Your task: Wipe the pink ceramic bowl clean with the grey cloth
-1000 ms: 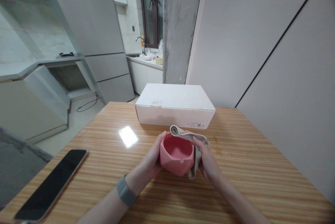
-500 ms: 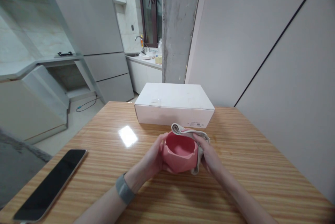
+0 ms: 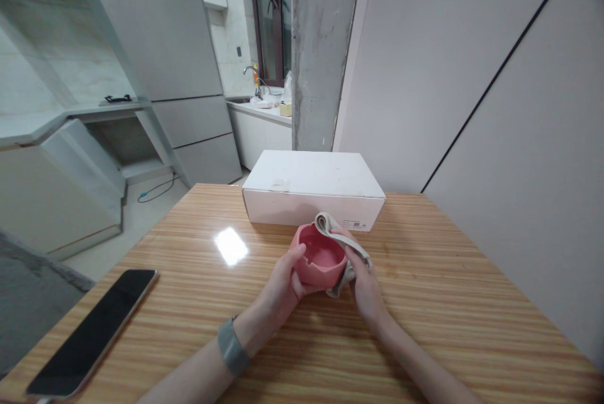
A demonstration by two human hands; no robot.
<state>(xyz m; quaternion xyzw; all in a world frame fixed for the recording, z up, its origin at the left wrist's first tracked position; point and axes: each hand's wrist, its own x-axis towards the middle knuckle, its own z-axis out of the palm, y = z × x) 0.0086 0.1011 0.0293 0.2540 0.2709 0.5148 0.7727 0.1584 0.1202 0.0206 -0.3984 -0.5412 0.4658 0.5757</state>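
The left hand [image 3: 283,281] grips the pink faceted bowl [image 3: 318,260] by its left wall, above the wooden table [image 3: 448,303]. The right hand [image 3: 364,281] presses a folded beige cloth [image 3: 337,241] against the bowl's right rim. The white box [image 3: 314,193] stands just behind. The smartphone [image 3: 92,331] lies well apart at the left edge.

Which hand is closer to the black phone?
Left. The left hand grips the pink bowl on the side facing the phone; the right hand presses a cloth against the bowl's other side, farther from the phone.
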